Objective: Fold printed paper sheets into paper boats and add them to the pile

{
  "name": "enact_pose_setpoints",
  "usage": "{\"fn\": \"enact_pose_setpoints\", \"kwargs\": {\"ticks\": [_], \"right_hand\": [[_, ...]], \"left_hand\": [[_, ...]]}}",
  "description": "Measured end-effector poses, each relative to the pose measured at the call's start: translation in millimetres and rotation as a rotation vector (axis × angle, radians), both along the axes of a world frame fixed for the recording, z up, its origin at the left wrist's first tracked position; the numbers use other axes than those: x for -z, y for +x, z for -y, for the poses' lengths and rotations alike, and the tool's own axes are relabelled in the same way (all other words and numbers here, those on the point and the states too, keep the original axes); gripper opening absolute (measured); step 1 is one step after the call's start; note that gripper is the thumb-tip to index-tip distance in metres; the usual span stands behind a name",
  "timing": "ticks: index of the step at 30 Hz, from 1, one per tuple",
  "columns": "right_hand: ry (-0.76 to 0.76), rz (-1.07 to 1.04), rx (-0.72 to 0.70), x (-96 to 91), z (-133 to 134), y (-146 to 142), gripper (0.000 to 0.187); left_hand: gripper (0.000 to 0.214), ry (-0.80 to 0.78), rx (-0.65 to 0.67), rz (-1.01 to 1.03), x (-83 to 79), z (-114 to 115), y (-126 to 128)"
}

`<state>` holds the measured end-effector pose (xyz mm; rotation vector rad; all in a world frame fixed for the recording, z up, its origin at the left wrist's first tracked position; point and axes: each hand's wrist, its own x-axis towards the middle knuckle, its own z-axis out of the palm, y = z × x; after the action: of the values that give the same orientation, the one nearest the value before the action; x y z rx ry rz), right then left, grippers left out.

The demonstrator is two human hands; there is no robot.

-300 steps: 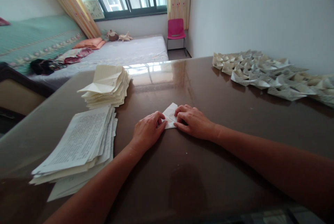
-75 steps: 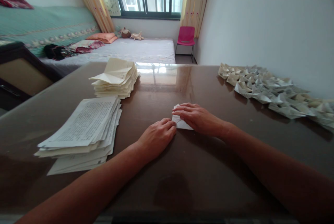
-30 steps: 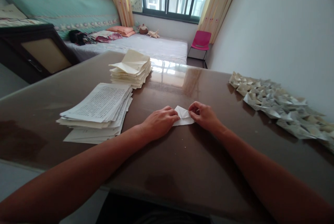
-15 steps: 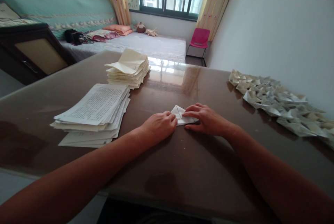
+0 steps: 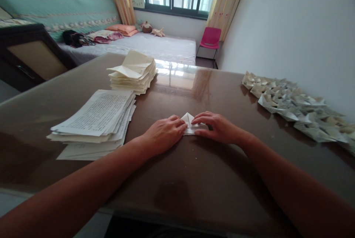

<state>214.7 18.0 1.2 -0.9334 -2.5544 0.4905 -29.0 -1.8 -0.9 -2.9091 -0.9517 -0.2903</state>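
A small folded white paper (image 5: 188, 118) lies on the brown tabletop, its pointed top facing away from me and a crease running down its middle. My left hand (image 5: 165, 132) covers its left side, fingers bent together and pressing on the edge. From the right, my right hand (image 5: 217, 127) grips the paper, with the fingers on top and the thumb at the near edge. The fingers hide both side corners of the paper.
A stack of printed sheets (image 5: 94, 114) lies left of my hands, with a stack of yellowish paper (image 5: 133, 73) behind it. Rows of folded paper boats (image 5: 291, 97) stand along the right by the wall. The glossy table (image 5: 172, 171) ends near me.
My left fingers have shifted slightly up along the paper's left side. My right thumb has drawn in closer to the paper. The view has tilted a little.
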Motion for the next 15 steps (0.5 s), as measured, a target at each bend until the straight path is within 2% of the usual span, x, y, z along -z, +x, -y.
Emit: {"fn": "enact_pose_setpoints", "kwargs": {"ticks": [2, 7, 12, 15], "right_hand": [[0.012, -0.028, 0.057, 2.1, -3, 2, 0.028], [0.079, 0.008, 0.106, 10.0, -4, 2, 0.040], [0.153, 0.023, 0.102, 14.1, 1, -3, 0.018], [0.212, 0.077, 0.071, 13.1, 2, -5, 0.020]], "left_hand": [[0.028, 0.018, -0.005, 0.000, 1.3, 0, 1], [0.029, 0.026, -0.003, -0.003, 4.8, -1, 3], [0.032, 0.020, -0.024, -0.010, 5.5, 0, 3], [0.033, 0.012, -0.033, -0.022, 4.9, 0, 3]]}}
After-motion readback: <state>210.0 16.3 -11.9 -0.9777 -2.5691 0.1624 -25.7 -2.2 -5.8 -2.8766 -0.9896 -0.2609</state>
